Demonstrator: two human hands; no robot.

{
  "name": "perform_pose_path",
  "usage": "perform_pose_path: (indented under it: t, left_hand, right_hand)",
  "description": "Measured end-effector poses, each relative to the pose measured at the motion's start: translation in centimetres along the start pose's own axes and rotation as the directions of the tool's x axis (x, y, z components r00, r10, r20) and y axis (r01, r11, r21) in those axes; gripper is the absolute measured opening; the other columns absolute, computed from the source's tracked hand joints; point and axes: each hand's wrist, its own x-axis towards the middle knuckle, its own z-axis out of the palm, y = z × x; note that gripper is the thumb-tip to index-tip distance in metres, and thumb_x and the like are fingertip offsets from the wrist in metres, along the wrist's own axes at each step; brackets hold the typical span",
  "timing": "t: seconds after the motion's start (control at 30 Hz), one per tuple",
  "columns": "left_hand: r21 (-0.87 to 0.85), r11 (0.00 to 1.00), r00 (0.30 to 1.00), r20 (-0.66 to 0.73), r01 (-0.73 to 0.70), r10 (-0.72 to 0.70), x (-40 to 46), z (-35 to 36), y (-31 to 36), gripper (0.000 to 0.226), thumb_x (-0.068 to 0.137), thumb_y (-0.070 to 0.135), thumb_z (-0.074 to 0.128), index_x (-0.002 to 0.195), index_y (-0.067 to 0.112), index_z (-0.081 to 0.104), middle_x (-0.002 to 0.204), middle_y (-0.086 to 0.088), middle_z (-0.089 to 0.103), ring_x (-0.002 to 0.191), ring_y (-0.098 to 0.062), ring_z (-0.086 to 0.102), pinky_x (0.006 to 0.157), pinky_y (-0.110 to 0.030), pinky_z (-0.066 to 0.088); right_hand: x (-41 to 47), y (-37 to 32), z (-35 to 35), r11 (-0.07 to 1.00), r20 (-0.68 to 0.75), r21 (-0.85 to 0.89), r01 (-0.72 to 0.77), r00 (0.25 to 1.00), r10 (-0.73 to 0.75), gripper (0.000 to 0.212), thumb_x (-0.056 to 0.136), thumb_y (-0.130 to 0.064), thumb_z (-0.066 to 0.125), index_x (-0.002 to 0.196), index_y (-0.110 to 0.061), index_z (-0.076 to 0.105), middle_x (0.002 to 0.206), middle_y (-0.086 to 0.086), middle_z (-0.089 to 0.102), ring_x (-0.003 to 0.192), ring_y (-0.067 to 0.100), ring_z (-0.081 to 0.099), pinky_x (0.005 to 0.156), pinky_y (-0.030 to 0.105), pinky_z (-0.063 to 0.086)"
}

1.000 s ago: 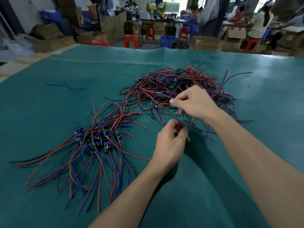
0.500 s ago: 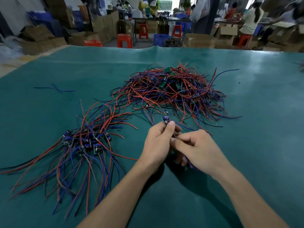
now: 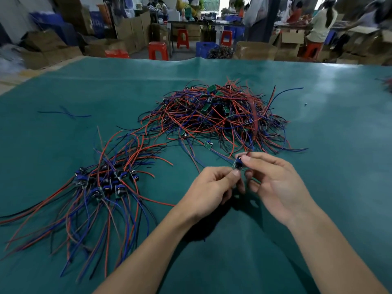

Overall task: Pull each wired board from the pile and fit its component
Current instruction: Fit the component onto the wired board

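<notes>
A tangled pile of red, blue and black wires with small green boards point(image 3: 220, 115) lies in the middle of the green table cover point(image 3: 318, 115). In front of it, both hands hold one small wired board point(image 3: 238, 164) with a dark blue part on it. My left hand point(image 3: 210, 192) pinches its lower end between thumb and forefinger. My right hand point(image 3: 273, 183) pinches its upper end, fingers curled. The board's wires trail back toward the pile. One loose board point(image 3: 208, 144) lies at the pile's near edge.
A second group of wired boards point(image 3: 101, 183) with blue parts lies at the left, wires fanning toward me. A stray blue wire point(image 3: 65, 114) lies far left. Beyond the table's far edge stand red stools point(image 3: 158, 50), cardboard boxes point(image 3: 255, 50) and people.
My right hand left the pile and came down beside my left. Both hands now hold the small board a little higher and to the right.
</notes>
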Motion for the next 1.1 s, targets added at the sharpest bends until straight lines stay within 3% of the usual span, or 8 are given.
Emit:
perform_pose_path:
  t: [0.13,0.27,0.33,0.7,0.8,0.9,1.0,1.1]
  left_hand:
    - [-0.023,1.000,0.999,0.048,0.011,-0.009,0.0,-0.1,-0.2,0.038,0.107,0.022,0.046,0.079,0.008,0.066,0.045,0.000,0.033,0.039,-0.009,0.025,0.041,-0.024,0.019]
    - [0.009,1.000,0.998,0.064,0.005,-0.005,0.2,-0.1,-0.3,0.039,0.107,0.024,0.047,0.077,0.006,0.064,0.044,0.008,0.030,0.040,-0.007,0.023,0.042,-0.020,0.018]
    - [0.014,1.000,0.998,0.069,0.003,-0.004,0.3,-0.2,-0.5,0.039,0.107,0.024,0.048,0.074,0.009,0.062,0.045,0.010,0.028,0.042,-0.006,0.021,0.043,-0.019,0.017]
    - [-0.007,1.000,0.999,-0.020,0.030,-0.031,0.3,-0.3,-0.8,0.039,0.108,0.025,0.044,0.075,0.014,0.062,0.043,0.010,0.034,0.040,-0.006,0.025,0.044,-0.022,0.021]
    - [-0.026,0.999,0.995,-0.091,0.027,-0.030,0.6,-0.2,-0.8,0.039,0.111,0.021,0.036,0.082,0.013,0.062,0.042,0.007,0.043,0.042,-0.006,0.032,0.050,-0.022,0.031]
    - [-0.008,1.000,0.999,-0.049,0.010,-0.010,0.5,0.0,-0.7,0.036,0.111,0.018,0.036,0.088,0.012,0.063,0.044,0.006,0.048,0.045,-0.005,0.037,0.052,-0.020,0.033]
    - [0.000,1.000,1.000,0.020,0.007,-0.007,0.2,-0.1,-0.4,0.038,0.110,0.015,0.038,0.079,0.012,0.059,0.048,0.006,0.050,0.041,-0.002,0.038,0.046,-0.015,0.032]
    - [-0.019,0.999,0.997,0.074,0.038,-0.036,0.1,0.0,-0.4,0.034,0.110,0.013,0.037,0.091,0.003,0.062,0.050,0.001,0.049,0.043,-0.013,0.042,0.044,-0.023,0.039]
  right_hand:
    - [0.2,-0.3,-0.5,0.992,-0.091,0.095,0.088,0.993,-0.080,0.008,0.069,-0.018,0.080,0.076,-0.015,0.081,0.077,-0.002,0.069,0.056,0.007,0.050,0.048,0.019,0.034]
    - [0.9,-0.2,-1.7,0.846,-0.238,-0.400,0.353,0.852,-0.467,0.009,0.081,-0.013,0.083,0.074,-0.017,0.079,0.059,-0.011,0.064,0.053,0.002,0.048,0.054,0.014,0.040]
    - [1.1,-0.6,-2.4,0.825,-0.328,-0.411,0.387,0.782,-0.530,0.013,0.082,-0.016,0.083,0.072,-0.020,0.077,0.055,-0.015,0.061,0.052,0.001,0.046,0.054,0.015,0.039]
    - [1.2,-2.5,-7.4,0.923,-0.865,-0.215,0.319,0.376,-0.331,0.023,0.096,-0.027,0.064,0.075,-0.025,0.056,0.071,-0.006,0.058,0.049,0.007,0.042,0.044,0.023,0.032]
    - [1.5,-1.7,-6.6,0.969,-0.769,-0.196,0.147,0.590,-0.245,0.024,0.096,-0.027,0.065,0.073,-0.021,0.059,0.065,-0.005,0.061,0.038,0.004,0.040,0.040,0.021,0.028]
    - [1.1,0.0,-2.4,0.926,-0.297,-0.354,0.129,0.924,-0.242,0.021,0.089,-0.034,0.073,0.081,-0.014,0.074,0.069,-0.002,0.070,0.051,0.005,0.052,0.042,0.020,0.036]
    - [0.6,1.7,0.2,0.793,0.007,-0.539,0.285,0.942,-0.334,0.024,0.084,-0.042,0.074,0.081,-0.018,0.073,0.063,-0.005,0.063,0.058,0.008,0.050,0.053,0.022,0.041]
    - [0.7,0.6,0.0,0.755,-0.095,-0.542,0.369,0.866,-0.491,0.027,0.082,-0.046,0.073,0.078,-0.019,0.071,0.062,-0.004,0.061,0.058,0.010,0.048,0.058,0.034,0.044]
